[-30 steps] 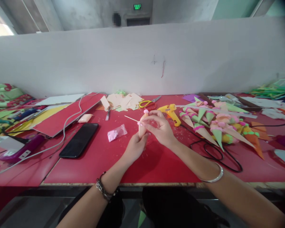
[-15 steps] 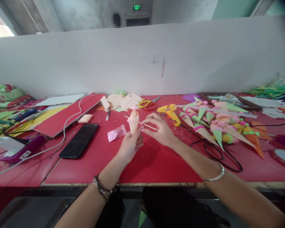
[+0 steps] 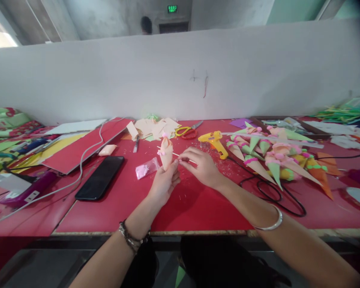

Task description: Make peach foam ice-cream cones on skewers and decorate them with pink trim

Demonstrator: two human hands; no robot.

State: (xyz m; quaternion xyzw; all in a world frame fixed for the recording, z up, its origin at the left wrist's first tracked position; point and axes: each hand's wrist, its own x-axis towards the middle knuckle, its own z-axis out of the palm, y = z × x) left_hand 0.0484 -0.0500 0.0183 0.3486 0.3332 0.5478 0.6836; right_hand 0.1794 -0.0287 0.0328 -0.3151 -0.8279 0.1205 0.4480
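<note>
My left hand (image 3: 165,182) is closed around the lower part of a small peach paper cone (image 3: 167,157), which stands upright with a pink ball on top and pink trim on its side. My right hand (image 3: 199,166) is beside it, thumb and fingers pinched together close to my left fingertips. A thin pale stick (image 3: 175,154) runs behind the cone and into the right fingers; what else they may pinch is hidden. Left of the cone lies a clear packet of pink clay-like material (image 3: 146,169).
A yellow glue gun (image 3: 214,143) with a black cord lies right of my hands, beside a pile of decorated paper cones (image 3: 276,156). Scissors (image 3: 189,131) and peach paper pieces (image 3: 156,128) lie behind. A black phone (image 3: 100,178) and purple power strip (image 3: 28,192) are left.
My right thumb and fingers have come together, moving closer to my left fingertips. The cone has shifted slightly left and up in my left hand.
</note>
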